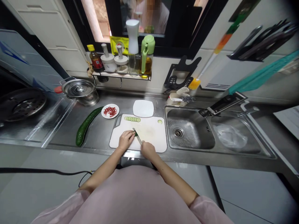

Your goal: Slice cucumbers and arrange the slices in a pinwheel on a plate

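On the white cutting board [154, 137], my left hand [126, 140] is closed over a dark green piece of cucumber [135, 133], most of it hidden under the fingers. My right hand [148, 150] grips a knife [138, 137] by its handle, the blade slanting up and left against the cucumber piece. A row of overlapping cucumber slices [132, 119] lies along the board's far edge. One separate slice [159, 121] is near the far right corner. Left of the board rests a long whole cucumber [87, 126].
Beyond the board are a white plate [143, 108] and a small dish [110, 117] of red chopped bits. A lidded steel pot [87, 98] stands at back left. To the right is a double sink [191, 137] with a black faucet [221, 104]. Seasoning bottles line a wall rack [126, 75].
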Demonstrator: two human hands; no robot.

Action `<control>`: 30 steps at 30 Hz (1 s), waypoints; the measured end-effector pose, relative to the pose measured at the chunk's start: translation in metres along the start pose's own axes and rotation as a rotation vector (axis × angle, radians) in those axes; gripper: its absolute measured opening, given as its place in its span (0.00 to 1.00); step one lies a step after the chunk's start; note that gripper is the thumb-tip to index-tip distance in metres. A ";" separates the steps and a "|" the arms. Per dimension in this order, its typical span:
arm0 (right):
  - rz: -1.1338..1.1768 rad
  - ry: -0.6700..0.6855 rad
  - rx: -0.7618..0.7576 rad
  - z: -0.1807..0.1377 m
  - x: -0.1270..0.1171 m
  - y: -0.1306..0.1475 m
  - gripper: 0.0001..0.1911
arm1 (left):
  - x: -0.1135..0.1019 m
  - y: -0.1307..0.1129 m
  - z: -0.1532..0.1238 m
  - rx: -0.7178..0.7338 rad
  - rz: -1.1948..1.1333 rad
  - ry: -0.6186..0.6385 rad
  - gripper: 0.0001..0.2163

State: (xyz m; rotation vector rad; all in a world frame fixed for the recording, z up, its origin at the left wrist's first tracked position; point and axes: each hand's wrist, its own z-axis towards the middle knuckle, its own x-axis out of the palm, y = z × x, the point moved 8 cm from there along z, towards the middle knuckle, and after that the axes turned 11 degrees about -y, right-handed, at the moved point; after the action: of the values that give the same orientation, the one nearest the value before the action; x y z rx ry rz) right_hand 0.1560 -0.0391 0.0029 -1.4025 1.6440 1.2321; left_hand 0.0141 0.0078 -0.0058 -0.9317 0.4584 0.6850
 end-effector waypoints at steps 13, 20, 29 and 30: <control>-0.066 -0.048 0.058 -0.012 -0.024 -0.033 0.17 | -0.003 -0.003 0.003 -0.052 0.049 0.033 0.10; -0.164 -0.069 0.064 -0.010 -0.025 -0.042 0.16 | -0.004 -0.004 0.003 -0.056 0.046 0.046 0.10; -0.259 -0.138 0.079 -0.009 -0.034 -0.051 0.18 | -0.018 -0.004 0.012 -0.143 0.038 -0.084 0.12; -0.260 -0.139 0.078 -0.009 -0.034 -0.052 0.18 | -0.020 -0.008 0.017 -0.142 0.031 -0.100 0.12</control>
State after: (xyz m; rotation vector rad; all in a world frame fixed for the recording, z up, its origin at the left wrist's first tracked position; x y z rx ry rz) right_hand 0.2153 -0.0344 0.0242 -1.3988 1.3537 1.0782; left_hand 0.0064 0.0124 0.0204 -1.0203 0.3397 0.7963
